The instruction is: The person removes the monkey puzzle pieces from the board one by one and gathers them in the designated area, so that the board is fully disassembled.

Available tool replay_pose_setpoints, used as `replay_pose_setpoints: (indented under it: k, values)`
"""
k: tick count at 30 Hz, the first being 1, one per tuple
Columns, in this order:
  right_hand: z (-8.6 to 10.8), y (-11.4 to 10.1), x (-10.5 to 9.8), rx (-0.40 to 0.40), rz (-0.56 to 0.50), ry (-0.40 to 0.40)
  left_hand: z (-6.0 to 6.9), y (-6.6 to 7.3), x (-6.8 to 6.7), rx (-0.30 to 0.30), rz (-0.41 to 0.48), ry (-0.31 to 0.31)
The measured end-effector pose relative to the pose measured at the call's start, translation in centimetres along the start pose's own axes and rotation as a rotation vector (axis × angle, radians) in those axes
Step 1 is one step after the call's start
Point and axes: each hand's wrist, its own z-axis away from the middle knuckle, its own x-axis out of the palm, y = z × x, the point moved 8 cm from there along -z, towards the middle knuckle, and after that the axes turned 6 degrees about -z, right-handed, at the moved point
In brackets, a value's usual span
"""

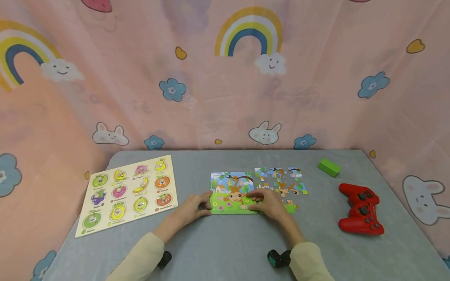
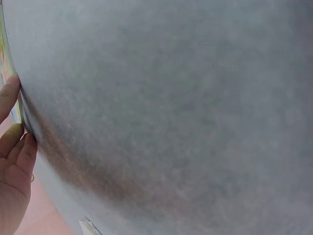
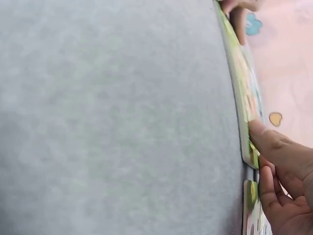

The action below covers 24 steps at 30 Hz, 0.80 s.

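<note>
A thin monkey picture board lies on the grey table, with a green lawn, a house and blue sky around the monkey. My left hand holds its left edge, the thumb near the front corner and bent fingers beside it. At the right edge, my right hand grips the board, thumb at its front edge in the right wrist view. Matching jigsaw pieces are spread just to the right, with gaps between them; my right hand partly covers them. Only the board's edge shows in the left wrist view.
A cream fruit picture board lies at the left. Toward the right are a green block and a red game controller. A pink patterned cloth hangs behind the grey table.
</note>
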Motion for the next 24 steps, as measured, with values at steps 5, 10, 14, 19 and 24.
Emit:
replay_pose_setpoints:
  k: [5,10,14,19,24]
  values:
    - [0.0,-0.7,0.4,-0.063,0.076,-0.009,0.0,0.0,0.1,0.007,-0.008,0.002]
    - [0.1,-0.8,0.3,-0.088,0.014,-0.04,-0.1,0.1,0.4,0.017,-0.02,-0.003]
    - [-0.1,-0.4,0.1,-0.021,-0.06,-0.064,-0.4,0.1,0.3,0.03,-0.024,0.002]
    - [-0.4,-0.9,0.8,-0.005,0.051,-0.065,-0.3,0.2,0.1,0.035,-0.022,0.01]
    - [-0.8,-2.0,1.6,-0.067,0.133,-0.031,-0.1,0.0,-0.1,0.023,-0.013,0.012]
